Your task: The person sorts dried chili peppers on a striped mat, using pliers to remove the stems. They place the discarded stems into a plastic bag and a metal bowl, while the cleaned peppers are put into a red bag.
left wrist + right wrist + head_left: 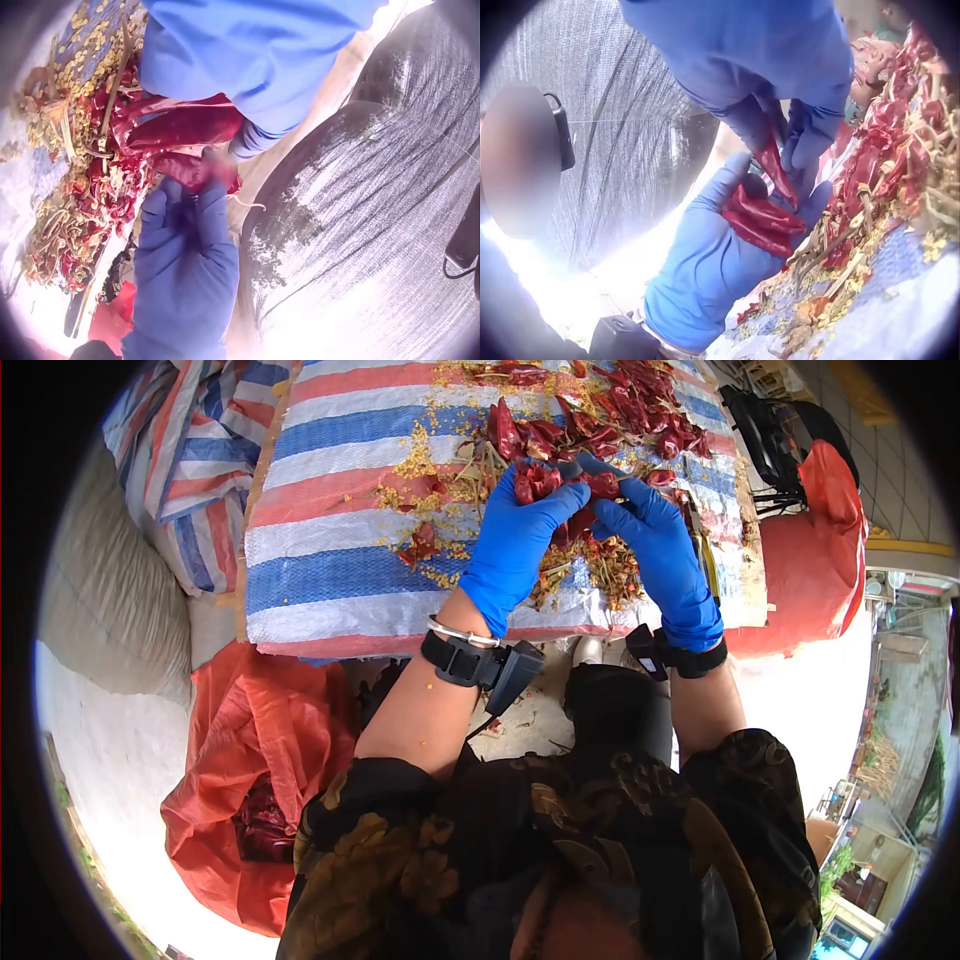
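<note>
Wrinkled dark red: dried chillies (761,225) gripped in the left hand (512,548), above the front part of the striped worktop (330,575); just beside them, another chilli (778,176) pinched in the right hand (660,550). Could perhaps crack if squeezed too hard, or drop among the loose seeds (416,458) if pinched too lightly. Farther out, at lower left, apparently more chillies (265,825) inside an open red sack (255,705); at far left, a bulging pale sack (110,580), contents hidden; at right, a red bag (805,575), contents likewise not visible.
</note>
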A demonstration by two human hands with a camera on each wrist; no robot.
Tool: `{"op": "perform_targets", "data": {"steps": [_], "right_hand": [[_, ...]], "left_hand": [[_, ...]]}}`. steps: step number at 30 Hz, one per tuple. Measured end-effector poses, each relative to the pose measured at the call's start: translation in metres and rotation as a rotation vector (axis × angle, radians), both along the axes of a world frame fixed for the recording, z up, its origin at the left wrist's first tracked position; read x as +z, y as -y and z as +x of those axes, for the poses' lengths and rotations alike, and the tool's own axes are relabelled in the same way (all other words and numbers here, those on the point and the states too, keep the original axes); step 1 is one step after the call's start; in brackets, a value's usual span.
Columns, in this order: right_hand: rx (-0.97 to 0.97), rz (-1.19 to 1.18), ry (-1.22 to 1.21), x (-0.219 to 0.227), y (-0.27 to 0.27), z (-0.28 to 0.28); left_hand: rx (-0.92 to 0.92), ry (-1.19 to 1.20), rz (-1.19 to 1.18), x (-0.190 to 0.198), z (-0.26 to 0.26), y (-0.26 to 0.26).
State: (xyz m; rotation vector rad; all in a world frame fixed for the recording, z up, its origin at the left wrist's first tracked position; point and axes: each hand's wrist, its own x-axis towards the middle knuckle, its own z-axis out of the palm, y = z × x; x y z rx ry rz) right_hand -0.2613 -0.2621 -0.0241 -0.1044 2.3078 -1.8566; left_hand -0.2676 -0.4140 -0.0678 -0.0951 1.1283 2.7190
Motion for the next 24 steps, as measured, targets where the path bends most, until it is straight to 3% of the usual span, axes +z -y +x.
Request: {"op": "perform_targets", "data": {"steps": [1, 3, 5, 8, 13, 16, 19, 22, 24], "right_hand": [[0.005, -0.004, 0.001, 0.001, 0.004, 0.002], [0.042, 0.223, -0.063, 0.010, 0.010, 0.012], [-0.003, 0.201, -0.094, 0.010, 0.007, 0.017], [-0.192, -0.077, -0.084, 0.012, 0.005, 0.026], [-0.250, -0.149, -0.084, -0.009, -0.006, 0.029], [-0.173, -0.192, -0.091, -0.014, -0.020, 0.032], [-0.217, -0.251, -0.007, -0.018, -0.024, 0.034], [-0.169, -0.484, 0.082, -0.022, -0.029, 0.034], [-0.113, -0.588, 0.146, -0.023, -0.031, 0.034]], "left_hand": [[-0.064, 0.002, -0.030, -0.004, 0.000, 0.000], [-0.024, -0.062, -0.060, -0.008, 0.002, -0.003], [0.051, -0.082, -0.098, -0.009, 0.003, -0.004], [0.026, -0.099, -0.165, -0.007, 0.007, -0.002], [-0.106, -0.101, -0.191, -0.001, 0.020, -0.008], [-0.202, -0.155, -0.263, -0.001, 0.024, -0.011], [-0.224, -0.178, -0.327, -0.004, 0.028, -0.014], [-0.289, -0.071, -0.270, 0.000, 0.026, -0.013], [-0.292, -0.044, -0.103, -0.003, 0.026, -0.017]]}}
